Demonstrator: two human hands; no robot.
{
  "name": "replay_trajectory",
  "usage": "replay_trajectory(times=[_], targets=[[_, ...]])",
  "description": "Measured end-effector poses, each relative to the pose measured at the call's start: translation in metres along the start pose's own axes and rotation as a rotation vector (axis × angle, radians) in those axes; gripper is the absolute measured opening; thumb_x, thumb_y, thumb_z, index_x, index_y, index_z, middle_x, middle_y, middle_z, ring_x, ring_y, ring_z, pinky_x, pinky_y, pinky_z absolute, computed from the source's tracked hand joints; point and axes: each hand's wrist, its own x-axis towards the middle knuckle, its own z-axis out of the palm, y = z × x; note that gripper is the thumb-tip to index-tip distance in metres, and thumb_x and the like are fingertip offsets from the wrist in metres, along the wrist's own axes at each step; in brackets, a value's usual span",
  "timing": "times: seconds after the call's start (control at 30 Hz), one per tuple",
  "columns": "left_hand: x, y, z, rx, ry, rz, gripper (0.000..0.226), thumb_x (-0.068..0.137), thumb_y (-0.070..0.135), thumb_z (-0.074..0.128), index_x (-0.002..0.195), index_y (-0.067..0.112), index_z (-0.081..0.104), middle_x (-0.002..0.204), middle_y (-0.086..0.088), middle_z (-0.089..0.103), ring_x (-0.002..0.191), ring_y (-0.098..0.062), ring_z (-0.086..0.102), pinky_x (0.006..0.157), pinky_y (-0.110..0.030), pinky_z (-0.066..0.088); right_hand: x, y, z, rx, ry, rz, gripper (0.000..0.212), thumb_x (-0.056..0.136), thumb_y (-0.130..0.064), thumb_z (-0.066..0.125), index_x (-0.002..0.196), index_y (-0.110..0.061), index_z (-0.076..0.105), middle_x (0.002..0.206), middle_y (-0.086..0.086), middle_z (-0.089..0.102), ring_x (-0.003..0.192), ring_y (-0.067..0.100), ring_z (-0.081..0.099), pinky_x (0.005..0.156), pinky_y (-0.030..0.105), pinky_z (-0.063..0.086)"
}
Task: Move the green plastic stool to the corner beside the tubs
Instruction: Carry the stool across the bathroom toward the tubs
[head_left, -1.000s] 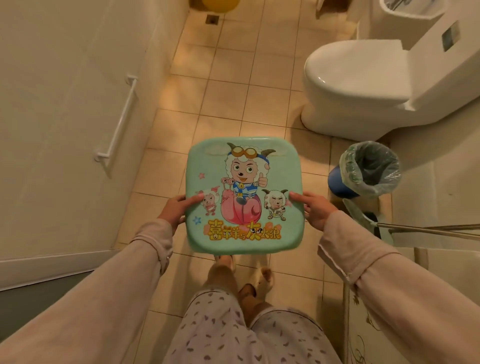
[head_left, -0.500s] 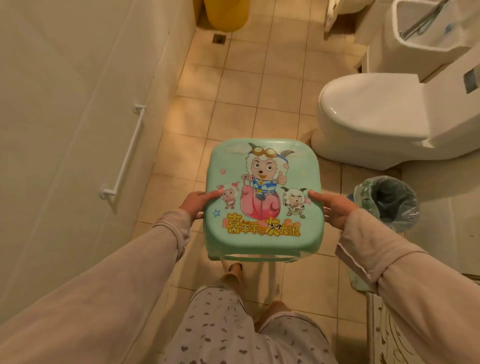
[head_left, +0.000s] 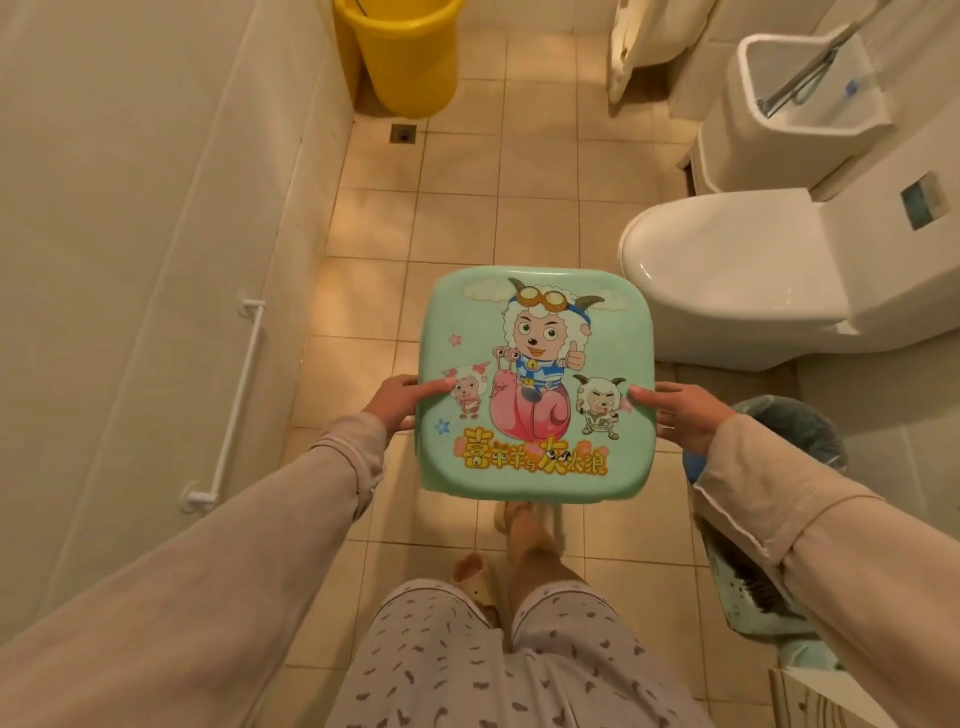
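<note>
Dim, warm yellow-orange light. Glare spot on toilet lid (head_left: 644, 270). Soft shadows on floor tiles (head_left: 457, 171). Wide-angle bending at edges; sleeves near bottom corners blurred.

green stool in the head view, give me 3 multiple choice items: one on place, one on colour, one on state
1. Where is the toilet relative to the green stool?
A. ahead and right
B. directly left
C. beneath it

2. What colour is the bucket by the far wall?
A. blue
B. yellow
C. red

3. How is the stool held?
A. left hand only
B. resting on the floor
C. by both hands

Answers: 1 A, the toilet sits past the stool's right corner. 2 B, its plastic is plainly yellow. 3 C, the left hand and right hand grip opposite edges.
</note>
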Motion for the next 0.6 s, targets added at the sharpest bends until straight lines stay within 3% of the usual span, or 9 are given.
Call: replay_trajectory(times=[0.07, 0.17, 0.27, 0.3, 0.37, 0.4, 0.43, 0.53, 0.6], targets=[[0.018, 0.02, 0.001, 0.012, 0.029, 0.01, 0.058, 0.078, 0.028, 0.066, 0.125, -0.003, 0.05, 0.119, -0.017, 0.063, 0.094, -0.024, 0.06, 0.077, -0.029, 0.05, 0.018, -0.021, -0.003, 0.001, -0.01, 0.01, 0.061, 0.083, -0.013, 0.062, 0.136, 0.005, 0.039, 0.128, 0.018, 0.056, 0.105, 0.026, 0.057, 0.079, 0.032, 0.05], [0.045, 0.052, 0.006, 0.001, 0.111, 0.033, 0.05, 0.077, 0.03, 0.067, 0.114, -0.002, 0.057, 0.109, -0.015, 0.064, 0.088, -0.024, 0.06, 0.088, -0.037, 0.05, 0.045, -0.059, -0.002, -0.008, -0.044, 0.018, 0.054, 0.084, -0.017, 0.061, 0.13, 0.006, 0.047, 0.106, 0.012, 0.063, 0.096, 0.024, 0.058, 0.078, 0.033, 0.05], [0.07, 0.081, 0.008, -0.039, 0.16, 0.034, 0.032, 0.076, 0.03, 0.068, 0.094, 0.005, 0.062, 0.096, -0.011, 0.065, 0.072, -0.017, 0.061, 0.066, -0.027, 0.049, 0.071, -0.096, -0.003, -0.014, -0.054, 0.024, 0.049, 0.085, -0.018, 0.059, 0.126, 0.008, 0.051, 0.087, 0.008, 0.06, 0.081, 0.026, 0.053, 0.108, 0.044, 0.035], [0.077, 0.09, 0.007, -0.048, 0.172, 0.029, 0.028, 0.075, 0.031, 0.069, 0.086, 0.006, 0.063, 0.093, -0.01, 0.066, 0.071, -0.017, 0.06, 0.062, -0.025, 0.047, 0.079, -0.109, -0.003, -0.021, -0.061, 0.03, 0.049, 0.086, -0.018, 0.058, 0.125, 0.009, 0.05, 0.083, 0.008, 0.059, 0.072, 0.025, 0.049, 0.109, 0.045, 0.034], [0.089, 0.109, 0.004, -0.075, 0.199, 0.024, 0.023, 0.074, 0.033, 0.069, 0.075, 0.011, 0.061, 0.086, -0.007, 0.066, 0.072, -0.018, 0.061, 0.058, -0.023, 0.045, 0.09, -0.137, 0.001, -0.027, -0.071, 0.023, 0.047, 0.086, -0.019, 0.058, 0.123, 0.009, 0.052, 0.08, 0.008, 0.059, 0.065, 0.021, 0.048, 0.085, 0.036, 0.046], [0.093, 0.117, 0.003, -0.089, 0.209, 0.023, 0.024, 0.074, 0.033, 0.07, 0.076, 0.011, 0.061, 0.086, -0.007, 0.066, 0.071, -0.016, 0.061, 0.058, -0.023, 0.044, 0.095, -0.15, 0.003, -0.031, -0.077, 0.009, 0.045, 0.085, -0.019, 0.059, 0.121, 0.007, 0.053, 0.08, 0.007, 0.061, 0.067, 0.02, 0.051, 0.075, 0.031, 0.045], [0.098, 0.125, 0.001, -0.097, 0.219, 0.022, 0.026, 0.074, 0.033, 0.069, 0.081, 0.009, 0.062, 0.09, -0.008, 0.065, 0.07, -0.014, 0.06, 0.057, -0.022, 0.044, 0.099, -0.162, 0.005, -0.043, -0.083, -0.004, 0.043, 0.085, -0.019, 0.059, 0.12, 0.006, 0.053, 0.081, 0.006, 0.062, 0.07, 0.02, 0.054, 0.075, 0.031, 0.046], [0.111, 0.146, -0.004, -0.107, 0.211, 0.028, 0.038, 0.077, 0.03, 0.067, 0.104, 0.004, 0.059, 0.098, -0.01, 0.063, 0.069, -0.011, 0.059, 0.058, -0.021, 0.044, 0.114, -0.192, 0.005, -0.079, -0.078, -0.025, 0.049, 0.083, -0.018, 0.062, 0.122, 0.01, 0.052, 0.086, 0.008, 0.064, 0.081, 0.024, 0.06, 0.096, 0.041, 0.047], [0.122, 0.157, -0.008, -0.105, 0.19, 0.02, 0.047, 0.078, 0.028, 0.066, 0.114, -0.001, 0.057, 0.104, -0.013, 0.064, 0.071, -0.012, 0.059, 0.059, -0.021, 0.044, 0.124, -0.207, 0.005, -0.09, -0.075, -0.031, 0.052, 0.082, -0.015, 0.063, 0.126, 0.009, 0.05, 0.092, 0.01, 0.065, 0.082, 0.022, 0.061, 0.086, 0.036, 0.05]])
